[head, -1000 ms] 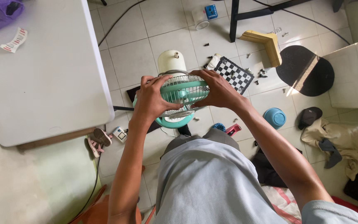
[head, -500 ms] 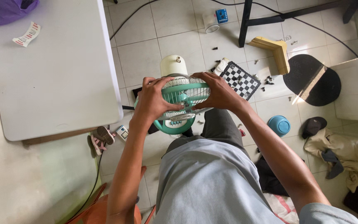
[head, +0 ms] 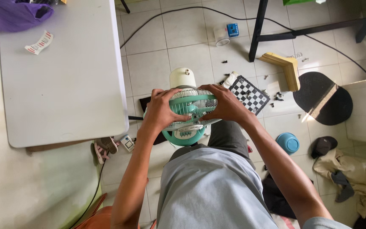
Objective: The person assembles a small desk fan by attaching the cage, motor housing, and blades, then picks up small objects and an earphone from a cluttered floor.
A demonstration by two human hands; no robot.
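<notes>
- Two hands clasp one small mint-green fan [head: 190, 111] from opposite sides, so the fan sits squarely between them, in front of the person's knees and above the tiled floor [head: 149, 68].
- Seen from above, the wire grille lies with its round face turned toward the person, and its width runs from one hand across to the other; the cream motor housing [head: 182, 77] juts out on the far side, away from both hands.
- Left hand [head: 162, 111]: fingers spread and curled over the grille's left rim, thumb on the near face.
- Right hand [head: 226, 106]: fingers splayed over the upper right of the grille, pressing against the wires.
- Neither hand is nearer; both touch the grille.
- A white bench [head: 60, 76] stands well out beyond the left hand, and a small chessboard [head: 250, 95] lies on the floor just past the right hand.
</notes>
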